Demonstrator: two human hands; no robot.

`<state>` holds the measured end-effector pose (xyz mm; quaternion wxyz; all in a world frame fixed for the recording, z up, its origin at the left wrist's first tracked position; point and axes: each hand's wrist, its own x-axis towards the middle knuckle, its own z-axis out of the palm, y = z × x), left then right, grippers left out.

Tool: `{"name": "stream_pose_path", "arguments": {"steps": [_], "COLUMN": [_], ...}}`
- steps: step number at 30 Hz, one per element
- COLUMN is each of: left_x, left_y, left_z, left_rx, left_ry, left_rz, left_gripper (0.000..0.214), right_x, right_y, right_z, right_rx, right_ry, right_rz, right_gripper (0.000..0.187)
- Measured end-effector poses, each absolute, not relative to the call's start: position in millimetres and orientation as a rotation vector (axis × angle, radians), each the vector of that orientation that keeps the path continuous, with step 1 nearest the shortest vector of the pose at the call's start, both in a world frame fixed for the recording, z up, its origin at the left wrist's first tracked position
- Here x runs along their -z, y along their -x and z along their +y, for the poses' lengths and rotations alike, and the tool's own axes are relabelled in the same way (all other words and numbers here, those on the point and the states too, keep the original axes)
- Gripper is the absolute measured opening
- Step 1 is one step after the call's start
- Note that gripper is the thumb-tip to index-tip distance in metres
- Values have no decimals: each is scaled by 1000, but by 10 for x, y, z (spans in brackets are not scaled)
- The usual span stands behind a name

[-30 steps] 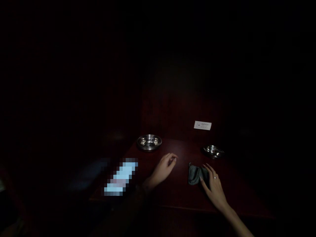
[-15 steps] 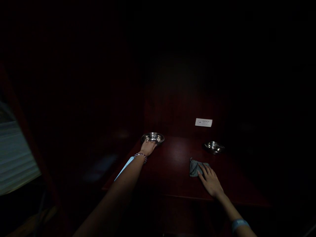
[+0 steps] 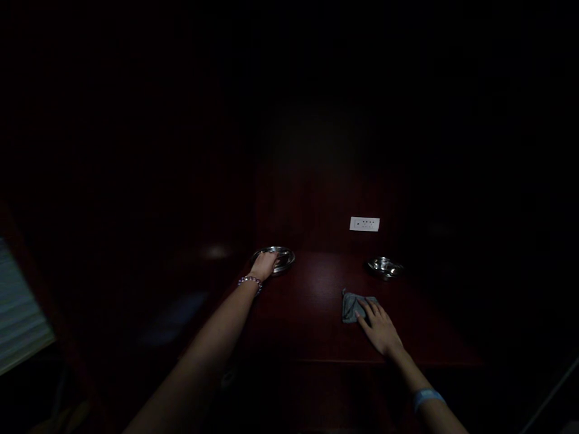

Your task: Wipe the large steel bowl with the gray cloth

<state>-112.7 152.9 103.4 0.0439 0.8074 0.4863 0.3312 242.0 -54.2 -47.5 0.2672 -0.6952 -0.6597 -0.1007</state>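
My left hand [image 3: 265,266] reaches to a shiny metal bowl [image 3: 286,265] at the back left of the dark red tabletop. Its fingers curl over the near rim, and the fingertips are partly hidden inside. Fingers spread, my right hand [image 3: 380,330] lies with its fingertips resting on a folded grey cloth [image 3: 351,308]. Beyond that hand, a second metal bowl [image 3: 384,267] stands at the back right, touched by neither hand.
The dark red tabletop [image 3: 312,325] meets a back wall with a white socket panel [image 3: 364,224]. A dark side wall rises on the left. Pale slatted material [image 3: 20,307] shows at the far left. Much of the scene is very dark.
My left hand's fingers have curled in at the left bowl, which looks tilted differently. The light blue flat thing beside my left forearm is out of sight. The view has shifted slightly.
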Motion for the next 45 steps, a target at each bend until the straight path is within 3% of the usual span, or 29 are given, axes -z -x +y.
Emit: {"name": "stream_pose_path", "arguments": {"steps": [7, 14, 22, 32, 38, 42, 45], "left_x": [-1260, -894, -537, -488, -407, -228, -110], "left_y": [739, 338, 547, 637, 780, 805, 748], "left_z": [1075, 127, -373, -632, -607, -324, -122], "left_rx": [-1008, -835, -713, -710, -1031, -1402, -1386], "left_ry": [-2841, -2918, -2855, -2816, -2641, -2060, -1756], "left_rz": [1103, 800, 774, 742, 919, 1287, 1333], "left_gripper": [28, 26, 24, 28, 43, 46, 49], "right_x": [334, 156, 117, 93, -10, -71, -118], "right_y": [-2366, -2328, -2383, -2410, -2351, -2221, -2010], "right_z": [-576, -665, -713, -759, -882, -899, -817], "right_rx": [216, 208, 153, 83, 125, 52, 23], "right_ry": [1933, 1956, 2004, 2083, 1851, 1591, 1510], "right_rz": [-1776, -1715, -1522, -1423, -1392, -1317, -1304], "right_gripper": [56, 58, 61, 47, 34, 38, 39]}}
